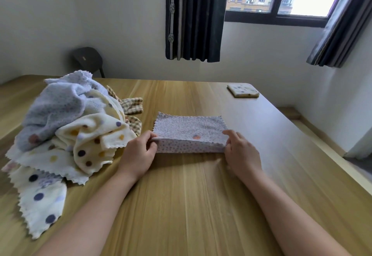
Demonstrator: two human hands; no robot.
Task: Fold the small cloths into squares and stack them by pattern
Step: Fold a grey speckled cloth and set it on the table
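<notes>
Lying mid-table with its long axis running left to right, a lavender dotted cloth (189, 129) has its near edge lifted into a fold. The left hand (138, 153) pinches the near left corner and the right hand (240, 151) pinches the near right corner. Its edges are zigzag-cut, with one orange spot showing; an unfolded cloth pile (66, 133) sits left on the wooden table (191, 195).

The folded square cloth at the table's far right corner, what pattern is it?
Cream folded square cloth: scattered polka dots, clearest in the head view.
</notes>
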